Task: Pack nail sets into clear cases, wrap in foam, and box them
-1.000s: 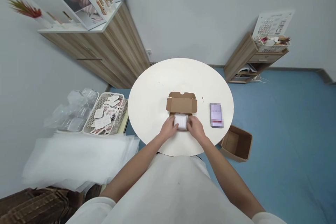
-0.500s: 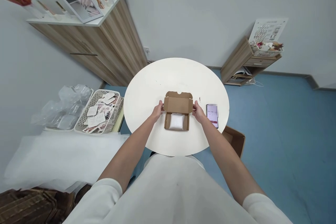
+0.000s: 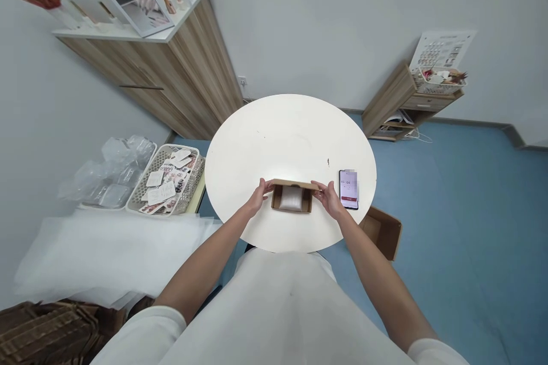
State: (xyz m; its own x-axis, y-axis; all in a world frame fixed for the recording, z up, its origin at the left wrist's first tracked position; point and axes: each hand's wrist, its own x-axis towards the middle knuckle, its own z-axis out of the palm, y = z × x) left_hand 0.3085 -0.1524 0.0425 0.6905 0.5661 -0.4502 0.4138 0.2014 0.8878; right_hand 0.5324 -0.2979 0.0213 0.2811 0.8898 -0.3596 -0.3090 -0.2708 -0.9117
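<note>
A small cardboard box (image 3: 274, 203) sits on the round white table, its lid partly lowered over the tray. Inside lies a white wrapped packet (image 3: 291, 198). My left hand (image 3: 258, 196) grips the lid's left end between thumb and fingers. At the lid's right end, my right hand (image 3: 327, 198) holds on in the same way. The lid is tilted above the box, with its front edge toward me, and the packet still shows beneath it.
A phone (image 3: 349, 189) with a timer lies on the white table (image 3: 295, 131) to the right. Left of the table stand a basket of cards (image 3: 166, 182) and white sheets (image 3: 107, 256). An open carton (image 3: 383, 231) is on the floor at right.
Both hands have swung the box lid from standing upright down toward me, so it now tilts over the tray. The camera view has shifted slightly.
</note>
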